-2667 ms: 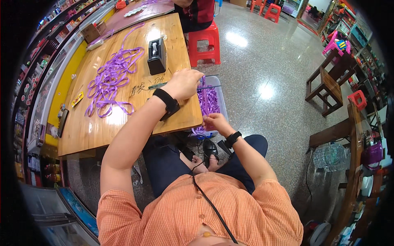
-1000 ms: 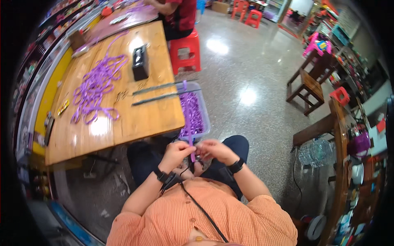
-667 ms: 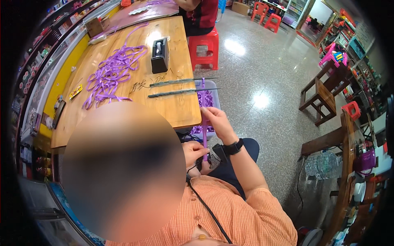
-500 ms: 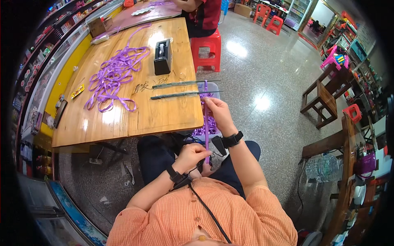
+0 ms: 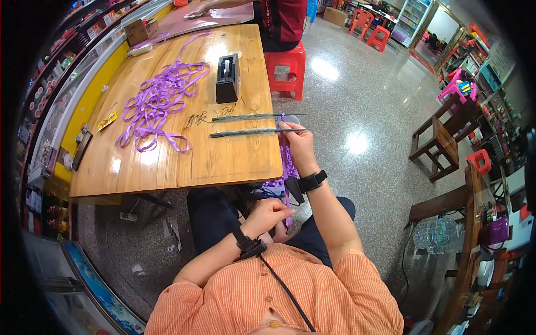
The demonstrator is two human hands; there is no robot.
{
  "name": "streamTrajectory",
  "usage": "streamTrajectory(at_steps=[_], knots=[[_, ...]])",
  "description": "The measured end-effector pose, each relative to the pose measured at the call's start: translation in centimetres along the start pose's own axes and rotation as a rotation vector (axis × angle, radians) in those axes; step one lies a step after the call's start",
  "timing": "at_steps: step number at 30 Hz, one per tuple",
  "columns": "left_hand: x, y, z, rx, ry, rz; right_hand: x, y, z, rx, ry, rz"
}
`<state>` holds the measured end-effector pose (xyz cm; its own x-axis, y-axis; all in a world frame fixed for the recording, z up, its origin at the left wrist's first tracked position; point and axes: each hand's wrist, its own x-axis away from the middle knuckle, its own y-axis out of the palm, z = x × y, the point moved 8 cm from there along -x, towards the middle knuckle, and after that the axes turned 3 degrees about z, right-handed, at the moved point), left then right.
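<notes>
Two thin dark rods are taped to the wooden tabletop; the far rod and the near rod stick out past its right edge. A purple ribbon runs up from my lap side toward the rods, and a bit of purple shows on the far rod. My right hand is closed at the near rod's outer end, fingertips pinching the ribbon there. Below, my left hand pinches the ribbon's lower stretch between thumb and fingers. Under the rods, a pale bin holds more purple ribbon, partly hidden by my right hand.
On the wooden table lie a loose heap of purple ribbon and a black tape dispenser. A person in dark red sits beyond on a red stool. A wooden chair stands at right.
My right hand has risen slightly, from below the near rod up to its end. My left hand keeps its pinch on the lower ribbon. The whole view has shifted a little.
</notes>
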<state>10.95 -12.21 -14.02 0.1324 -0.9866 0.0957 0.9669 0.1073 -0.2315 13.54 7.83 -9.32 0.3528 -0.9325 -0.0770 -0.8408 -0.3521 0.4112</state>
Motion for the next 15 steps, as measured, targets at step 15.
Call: streamTrajectory(at_steps=[15], knots=[[3.9, 0.5, 3.2, 0.036, 0.043, -0.347, 3.1, -0.8, -1.9, 0.166, 0.166, -0.112]])
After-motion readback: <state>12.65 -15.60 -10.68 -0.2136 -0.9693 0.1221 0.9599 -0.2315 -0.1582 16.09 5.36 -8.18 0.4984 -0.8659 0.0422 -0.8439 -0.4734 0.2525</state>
